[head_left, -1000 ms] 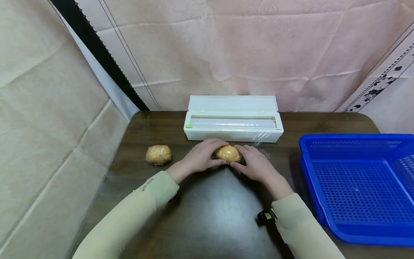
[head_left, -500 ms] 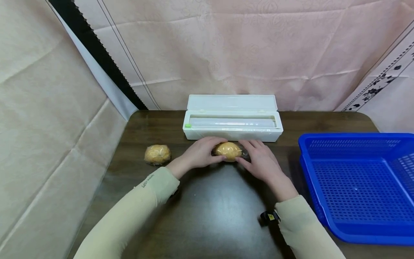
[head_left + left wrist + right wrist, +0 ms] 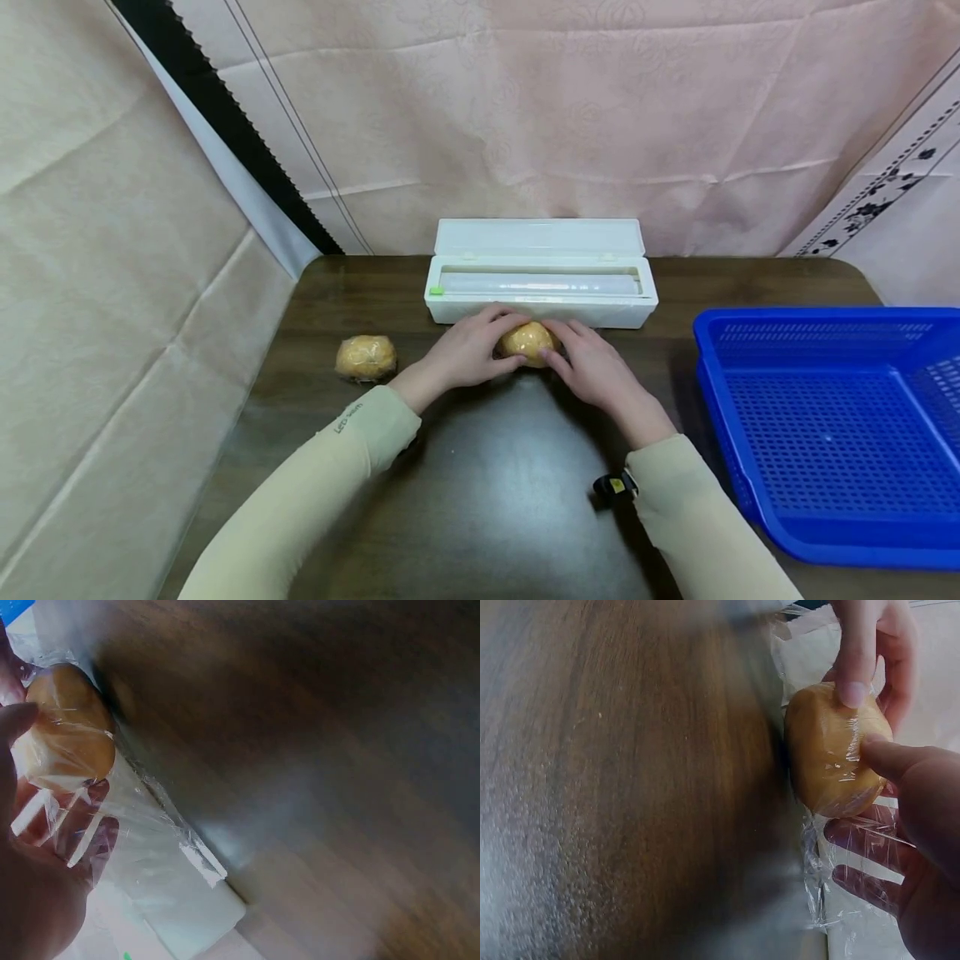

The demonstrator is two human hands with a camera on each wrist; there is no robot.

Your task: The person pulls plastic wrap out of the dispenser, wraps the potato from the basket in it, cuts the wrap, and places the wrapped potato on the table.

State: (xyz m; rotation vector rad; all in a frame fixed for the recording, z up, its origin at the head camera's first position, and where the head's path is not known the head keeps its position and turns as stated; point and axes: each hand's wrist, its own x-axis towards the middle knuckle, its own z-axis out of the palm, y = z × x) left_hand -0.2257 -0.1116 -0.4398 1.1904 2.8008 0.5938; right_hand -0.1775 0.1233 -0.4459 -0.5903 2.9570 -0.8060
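Observation:
A yellow-brown potato (image 3: 528, 343) in clear plastic wrap is held between both hands, just in front of the white wrap box. My left hand (image 3: 477, 348) grips its left end, thumb on the near side and fingers on the far side. On the other end, my right hand (image 3: 596, 367) holds it between thumb and fingers. Loose film (image 3: 814, 870) hangs from the potato over the right fingers in the right wrist view. More loose wrap (image 3: 142, 802) trails past the left fingers in the left wrist view. To the left lies a second wrapped potato (image 3: 366, 358).
Behind the hands stands the white cling film box (image 3: 540, 312), its lid raised and a film roll inside. A blue plastic basket (image 3: 825, 546) sits at the right. The dark wooden table (image 3: 465, 517) runs up to a cloth backdrop (image 3: 562, 125).
The held potato has turned and risen slightly toward the box. My right hand shifted outward, then came back in against it. The film strand that lay over the box's right front no longer shows.

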